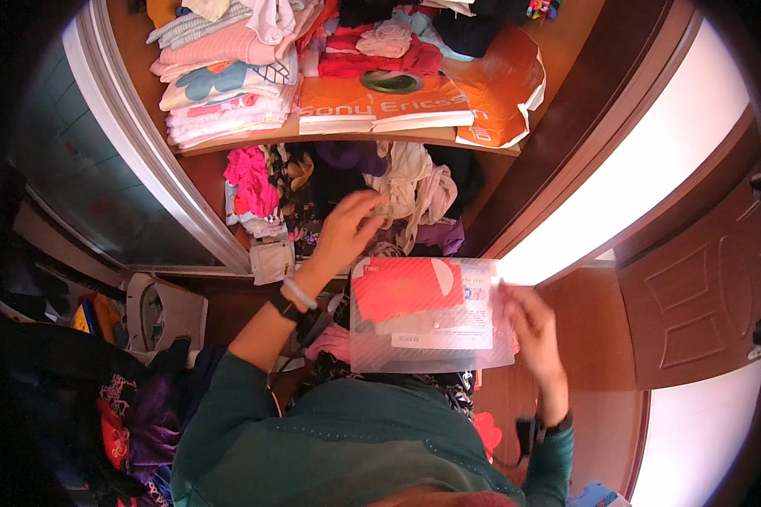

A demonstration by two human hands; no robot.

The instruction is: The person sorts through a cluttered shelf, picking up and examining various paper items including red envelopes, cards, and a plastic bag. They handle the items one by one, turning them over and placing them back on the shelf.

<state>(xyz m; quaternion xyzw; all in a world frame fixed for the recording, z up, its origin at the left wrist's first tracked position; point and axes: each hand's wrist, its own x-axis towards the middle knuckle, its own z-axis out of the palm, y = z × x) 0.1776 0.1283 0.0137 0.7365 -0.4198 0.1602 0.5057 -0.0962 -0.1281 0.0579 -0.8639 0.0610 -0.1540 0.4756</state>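
Note:
A clear plastic document wallet [371, 355] with a snap button is held in front of my body. Through its plastic show a red paper folder [406, 288] and a white printed sheet [441, 339] bearing writing. My right hand [529, 323] grips the wallet's right edge between thumb and fingers. Above the wallet's upper left corner, my left hand [349, 228] reaches out with its fingers apart and nothing in them. Just beyond those fingertips, crumpled cream garments [403, 180] lie in the lower wardrobe compartment; whether I touch them cannot be told.
Folded clothes [228, 82] are stacked on the upper shelf [355, 138], lined with an orange printed sheet [380, 95]. Bright pink clothing [253, 180] sits at the lower compartment's left. A sliding glass door [101, 158] stands left, a brown panelled door [697, 291] right. Dark clothes [158, 418] pile beside me.

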